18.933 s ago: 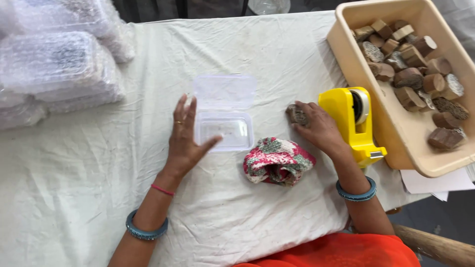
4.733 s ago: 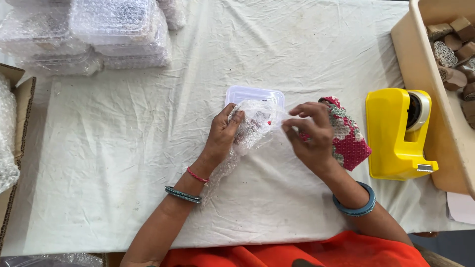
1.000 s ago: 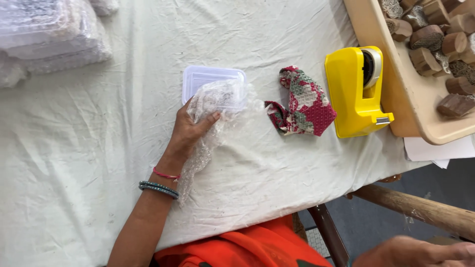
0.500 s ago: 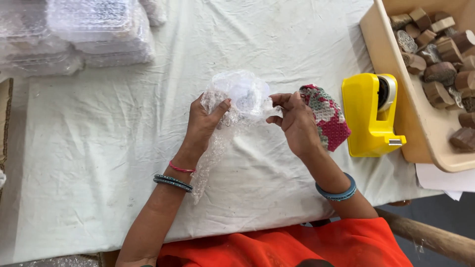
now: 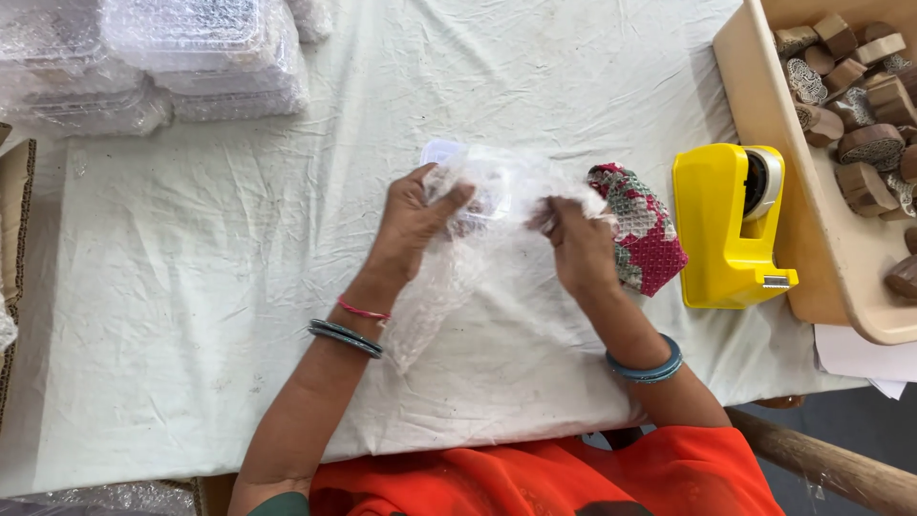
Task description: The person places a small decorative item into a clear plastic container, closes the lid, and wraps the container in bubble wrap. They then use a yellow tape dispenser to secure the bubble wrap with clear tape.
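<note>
A clear plastic box [image 5: 449, 155] lies on the white cloth-covered table [image 5: 191, 287], mostly hidden under a sheet of bubble wrap [image 5: 478, 239]. My left hand [image 5: 413, 218] grips the wrap at the box's left side, thumb on top. My right hand [image 5: 578, 247] pinches the wrap's right edge. The sheet trails down toward me between my forearms. A red, white and green patterned cloth pouch [image 5: 645, 229] lies just right of my right hand.
A yellow tape dispenser [image 5: 728, 225] stands right of the pouch. A beige tray [image 5: 764, 143] at the right edge holds several carved wooden blocks [image 5: 860, 143]. Bubble-wrapped packs [image 5: 153, 57] are stacked at the back left. A cardboard box edge [image 5: 14, 220] shows at far left.
One second ago only my left hand held the wrap over the box. My right hand has come back and taken the wrap's right edge, and the sheet is now pulled across the box.
</note>
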